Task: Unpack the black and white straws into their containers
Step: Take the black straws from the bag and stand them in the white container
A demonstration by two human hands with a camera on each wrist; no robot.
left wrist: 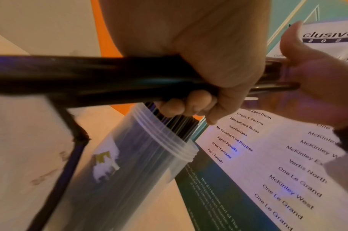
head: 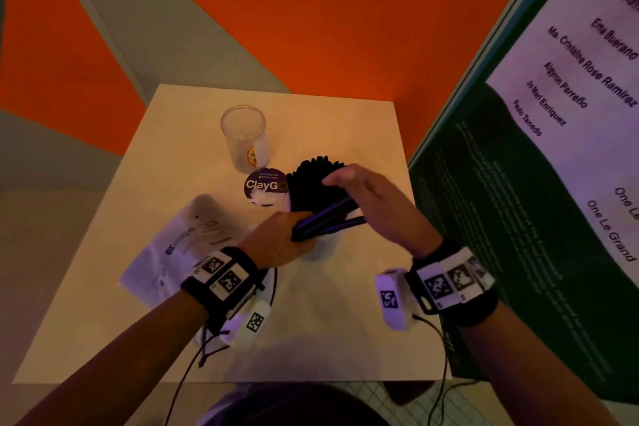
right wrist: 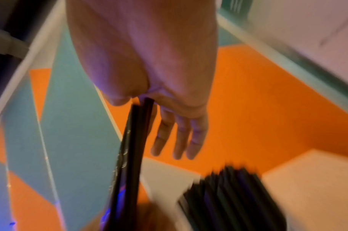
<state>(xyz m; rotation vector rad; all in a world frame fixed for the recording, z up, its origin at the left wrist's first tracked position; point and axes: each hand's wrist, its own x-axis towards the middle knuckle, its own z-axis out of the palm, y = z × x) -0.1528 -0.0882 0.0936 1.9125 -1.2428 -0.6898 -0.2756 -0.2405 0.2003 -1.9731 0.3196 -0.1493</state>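
Black straws (head: 313, 180) stand fanned in a clear container (left wrist: 129, 164) on the table. A few more lie level, gripped. An empty clear container (head: 244, 138) stands upright behind.

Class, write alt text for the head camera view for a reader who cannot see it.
Over a pale table, the left hand grips a few black straws while the right hand pinches their other end, beside a container of black straws and an empty clear container.
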